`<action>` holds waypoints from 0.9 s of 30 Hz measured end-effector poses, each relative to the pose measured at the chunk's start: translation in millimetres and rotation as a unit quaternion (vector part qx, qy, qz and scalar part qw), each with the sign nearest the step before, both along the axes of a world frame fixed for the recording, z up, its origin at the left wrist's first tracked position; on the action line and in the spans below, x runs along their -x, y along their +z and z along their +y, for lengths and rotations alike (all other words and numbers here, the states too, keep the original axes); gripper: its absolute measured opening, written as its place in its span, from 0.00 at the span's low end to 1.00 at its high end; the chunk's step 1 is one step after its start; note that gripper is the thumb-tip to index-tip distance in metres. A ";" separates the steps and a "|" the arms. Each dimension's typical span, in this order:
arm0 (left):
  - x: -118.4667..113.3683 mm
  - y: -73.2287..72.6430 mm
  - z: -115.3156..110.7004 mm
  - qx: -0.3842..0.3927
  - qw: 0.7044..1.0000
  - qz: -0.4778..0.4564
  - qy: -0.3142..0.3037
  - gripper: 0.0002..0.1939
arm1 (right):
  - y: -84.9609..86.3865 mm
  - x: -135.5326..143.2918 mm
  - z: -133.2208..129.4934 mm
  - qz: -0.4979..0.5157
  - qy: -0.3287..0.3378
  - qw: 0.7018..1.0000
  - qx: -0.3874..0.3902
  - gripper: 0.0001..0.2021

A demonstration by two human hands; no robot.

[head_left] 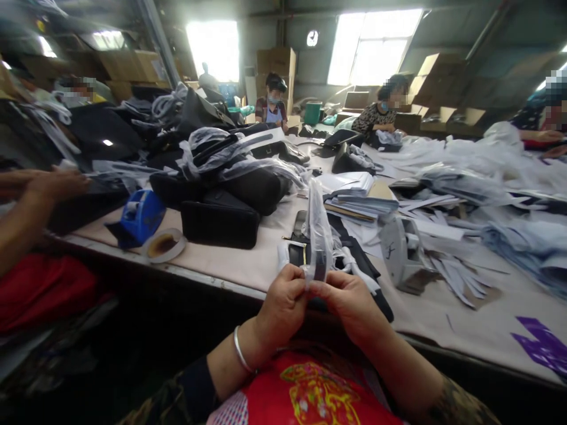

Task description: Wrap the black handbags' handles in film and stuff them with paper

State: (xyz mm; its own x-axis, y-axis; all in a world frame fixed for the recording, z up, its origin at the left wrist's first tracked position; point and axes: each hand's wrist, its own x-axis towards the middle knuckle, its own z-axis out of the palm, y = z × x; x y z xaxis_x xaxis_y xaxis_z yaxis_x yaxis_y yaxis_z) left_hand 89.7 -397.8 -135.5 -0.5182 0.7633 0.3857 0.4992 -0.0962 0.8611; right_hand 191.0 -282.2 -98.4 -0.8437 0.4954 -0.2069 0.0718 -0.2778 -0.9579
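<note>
My left hand (286,298) and my right hand (352,301) meet at the table's front edge. Both pinch the lower end of a strap wrapped in clear plastic (318,230), which stands up between them. The fingers of each hand are closed on it. Just behind my left hand lies a dark piece with a gold-coloured frame (297,252), partly under plastic. A black bag part (365,265) with white wrapping lies beyond my right hand, partly hidden by it.
Left of me are a blue tape dispenser (142,217), a tape roll (165,245) and black bags (219,221). On the right stand a grey tape dispenser (405,254), paper strips (460,277) and a paper stack (361,198). A co-worker's hand (57,186) reaches in at left.
</note>
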 end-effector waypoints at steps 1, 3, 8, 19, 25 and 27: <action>-0.1 -1.3 0.3 0.001 1.000 0.025 -0.004 0.12 | -1.2 -0.6 0.7 -0.004 0.002 1.000 0.004 0.18; -0.2 -1.6 0.6 0.005 0.999 0.052 -0.007 0.13 | -3.0 -2.6 1.6 -0.003 -0.005 1.000 -0.006 0.16; 6.5 13.7 -5.3 0.030 0.996 -0.065 -0.062 0.08 | -6.2 -11.1 -0.8 -0.002 -0.022 0.991 -0.134 0.11; 0.4 17.9 -0.3 0.034 0.949 -0.303 -0.082 0.12 | -39.0 -14.9 -2.6 0.119 -0.014 0.767 -0.630 0.11; 4.7 19.1 -7.0 -0.015 0.992 -0.097 -0.082 0.14 | -27.2 -23.0 11.2 0.057 0.096 0.957 -0.266 0.14; 7.5 15.6 -9.9 -0.037 0.990 -0.029 -0.130 0.13 | -24.1 -24.5 16.8 0.031 0.116 0.992 -0.043 0.20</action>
